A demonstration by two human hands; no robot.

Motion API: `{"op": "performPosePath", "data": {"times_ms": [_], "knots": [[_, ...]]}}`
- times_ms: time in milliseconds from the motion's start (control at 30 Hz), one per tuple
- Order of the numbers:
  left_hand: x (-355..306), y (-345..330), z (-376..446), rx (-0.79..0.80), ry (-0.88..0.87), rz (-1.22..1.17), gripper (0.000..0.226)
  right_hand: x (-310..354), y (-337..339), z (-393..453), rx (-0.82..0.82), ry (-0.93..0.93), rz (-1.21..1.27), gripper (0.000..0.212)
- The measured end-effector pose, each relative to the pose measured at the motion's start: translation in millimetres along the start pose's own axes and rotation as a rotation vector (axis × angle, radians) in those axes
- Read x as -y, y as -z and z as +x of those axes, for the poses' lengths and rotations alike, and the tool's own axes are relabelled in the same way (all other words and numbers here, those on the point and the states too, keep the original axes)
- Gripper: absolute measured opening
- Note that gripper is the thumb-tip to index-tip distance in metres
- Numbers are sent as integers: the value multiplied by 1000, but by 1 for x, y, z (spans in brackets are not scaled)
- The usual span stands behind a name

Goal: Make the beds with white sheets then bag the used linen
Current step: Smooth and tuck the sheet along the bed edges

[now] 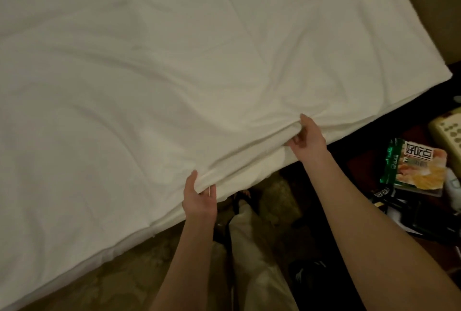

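Note:
A white sheet covers the bed and fills most of the view, with long wrinkles running toward its near edge. My left hand grips that near edge, thumb on top and fingers curled under the fabric. Further right along the same edge, my right hand pinches a bunched fold of the sheet, lifting it slightly off the mattress side. Both forearms reach in from the bottom of the view.
A dark bedside table stands to the right with a green snack packet, a beige phone keypad and dark items. Patterned carpet lies below the bed edge. My light trouser leg stands beside the bed.

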State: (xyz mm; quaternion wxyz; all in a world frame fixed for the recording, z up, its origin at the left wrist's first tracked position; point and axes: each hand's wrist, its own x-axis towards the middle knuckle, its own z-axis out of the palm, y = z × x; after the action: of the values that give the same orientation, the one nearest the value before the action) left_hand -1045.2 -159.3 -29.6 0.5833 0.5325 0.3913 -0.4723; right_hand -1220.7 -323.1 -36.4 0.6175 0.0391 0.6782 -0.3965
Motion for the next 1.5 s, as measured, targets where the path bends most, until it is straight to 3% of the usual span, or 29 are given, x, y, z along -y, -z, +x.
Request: {"op": "performPosePath", "data": {"times_ms": [100, 167, 267, 400, 500, 567, 633, 767, 867, 967, 1033, 1067, 1167, 1300, 1367, 1467, 1500], "knots": [[10, 9, 2, -55, 20, -99, 7, 0, 13, -3, -61, 12, 4, 11], [12, 19, -1, -95, -7, -59, 17, -6, 34, -3, -130, -14, 44, 5], [18, 2, -11, -29, 33, -3, 10, -1, 44, 3, -110, -37, 72, 8], [44, -36, -12, 3, 24, 92, 35, 33, 24, 17, -88, 19, -61, 37], [60, -36, -10, -66, -12, 145, 27, 52, 29, 22, -187, 72, -73, 12], [65, -24, -7, -123, -16, 219, 16, 50, 46, 24, -251, 44, -53, 12], [63, -22, -7, -60, 25, 161, 21, 41, 58, 27, -195, -10, 47, 5], [67, -50, -5, 22, 34, 147, 43, 48, 40, 24, 66, -40, 144, 39], [81, -51, -8, -64, -2, 173, 42, 52, 39, 30, -43, 4, 30, 25], [83, -41, -12, -100, 5, 223, 23, 49, 61, 40, -180, -33, 4, 15], [84, -50, -15, -15, 52, 199, 14, 54, 61, 41, -89, -68, 93, 13], [88, -61, -16, 40, 85, 185, 12, 61, 55, 41, -18, -78, 126, 22], [111, -95, -17, 101, 108, 178, 21, 81, 35, 43, 32, -18, 87, 48], [133, -91, -19, -21, 78, 222, 41, 83, 57, 52, -157, 29, 17, 23], [133, -80, -20, -79, 62, 309, 43, 77, 72, 57, -206, -15, 67, 22], [126, -94, -19, 96, 121, 245, 31, 92, 58, 60, -21, -38, 177, 18], [128, -105, -18, 152, 137, 218, 35, 101, 50, 62, 33, -25, 195, 31]]}}
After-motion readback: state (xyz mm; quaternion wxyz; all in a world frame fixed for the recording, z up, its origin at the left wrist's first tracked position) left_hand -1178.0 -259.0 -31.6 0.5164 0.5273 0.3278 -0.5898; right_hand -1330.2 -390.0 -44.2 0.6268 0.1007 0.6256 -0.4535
